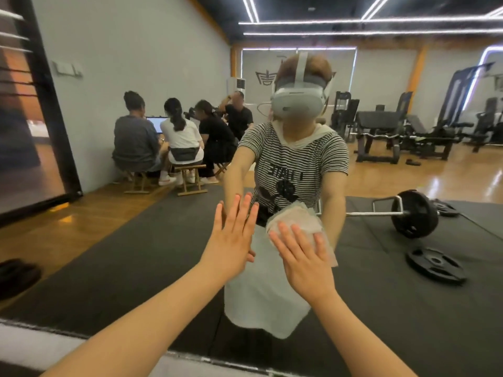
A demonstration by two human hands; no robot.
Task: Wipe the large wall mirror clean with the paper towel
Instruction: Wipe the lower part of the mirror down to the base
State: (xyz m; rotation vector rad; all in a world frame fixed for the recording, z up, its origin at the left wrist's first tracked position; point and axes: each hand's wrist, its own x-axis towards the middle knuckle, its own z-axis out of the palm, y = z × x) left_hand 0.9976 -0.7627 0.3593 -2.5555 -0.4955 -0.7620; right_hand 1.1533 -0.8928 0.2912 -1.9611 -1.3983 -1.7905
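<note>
White paper towel (pixel 295 221), crumpled flat, lay against the wall mirror (pixel 136 254) low in the glass, near its bottom edge, pressed there under the right hand (pixel 304 257) with straight, slightly spread fingers (pixel 285 235). Just beside it on the left, the left hand (pixel 231 240) rested flat on the glass, its fingers straight and close together, holding nothing. Reflected in the mirror were black floor mats, a barbell (pixel 413 213), a loose weight plate (pixel 435 265) and people seated on wooden stools (pixel 190 180).
</note>
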